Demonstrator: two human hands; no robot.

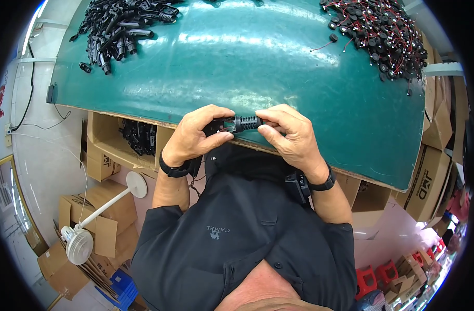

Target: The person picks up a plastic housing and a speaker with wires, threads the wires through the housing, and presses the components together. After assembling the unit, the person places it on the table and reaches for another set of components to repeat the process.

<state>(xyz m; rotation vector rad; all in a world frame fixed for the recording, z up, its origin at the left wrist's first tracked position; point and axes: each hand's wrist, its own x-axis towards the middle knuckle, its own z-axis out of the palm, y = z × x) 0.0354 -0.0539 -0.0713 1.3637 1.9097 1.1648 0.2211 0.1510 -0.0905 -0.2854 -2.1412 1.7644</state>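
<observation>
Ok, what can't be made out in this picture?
In the head view:
Black ribbed part: ends partly covered by the fingers of the left hand and right hand.
Pile of black parts: cut off by the upper edge.
Parts with red wires: too small and overlapping to count.
Red stools: blurred, partly behind cartons.

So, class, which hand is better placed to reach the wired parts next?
Probably the right hand: the pile of wired parts lies on its side of the table, nearer to it than to the left hand. Both hold the black tube.
</observation>
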